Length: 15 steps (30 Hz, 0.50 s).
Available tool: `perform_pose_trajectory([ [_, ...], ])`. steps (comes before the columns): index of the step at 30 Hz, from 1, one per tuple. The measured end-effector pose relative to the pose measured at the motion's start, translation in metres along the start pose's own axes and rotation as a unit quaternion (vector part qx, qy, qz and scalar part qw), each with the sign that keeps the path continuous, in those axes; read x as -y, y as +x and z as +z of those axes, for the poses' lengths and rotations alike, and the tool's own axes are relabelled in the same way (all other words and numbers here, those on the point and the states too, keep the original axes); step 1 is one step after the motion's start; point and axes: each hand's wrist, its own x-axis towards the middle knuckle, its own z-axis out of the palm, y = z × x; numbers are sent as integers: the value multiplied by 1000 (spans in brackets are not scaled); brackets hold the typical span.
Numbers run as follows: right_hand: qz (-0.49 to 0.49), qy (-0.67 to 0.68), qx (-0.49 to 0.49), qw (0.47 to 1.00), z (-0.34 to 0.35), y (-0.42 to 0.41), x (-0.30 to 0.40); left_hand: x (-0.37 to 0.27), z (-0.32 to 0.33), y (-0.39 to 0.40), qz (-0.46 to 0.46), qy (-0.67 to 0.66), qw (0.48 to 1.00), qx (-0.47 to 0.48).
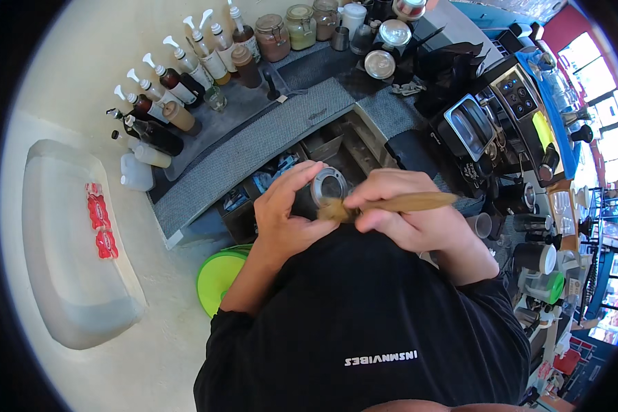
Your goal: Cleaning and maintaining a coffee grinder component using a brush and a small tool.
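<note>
My left hand point(293, 211) is wrapped around a round metal piece point(329, 183) with a ring-shaped rim, close to my chest and in front of an open drawer point(340, 149). In my right hand point(404, 211) is a brush with a light wooden handle point(417, 202). Its bristles point(333, 210) are blurred and lie at the lower edge of the metal piece, near my left fingertips. Whether the bristles touch the metal cannot be told.
Pump bottles point(175, 82) and squeeze bottles point(180, 117) line a grey mat at the back left, with lidded glass jars point(273, 38) beyond. A coffee machine point(517, 98) stands at the right. A green round lid point(219, 280) lies low beside my left forearm.
</note>
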Motion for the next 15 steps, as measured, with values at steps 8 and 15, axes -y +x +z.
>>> perform_pose_trajectory([
  [8,20,-46,-41,998,-3,0,-15,0,-1,4,-26,-43,999,0],
  [15,87,99,-30,991,2,-10,-18,-1,6,5,-100,-291,952,11],
])
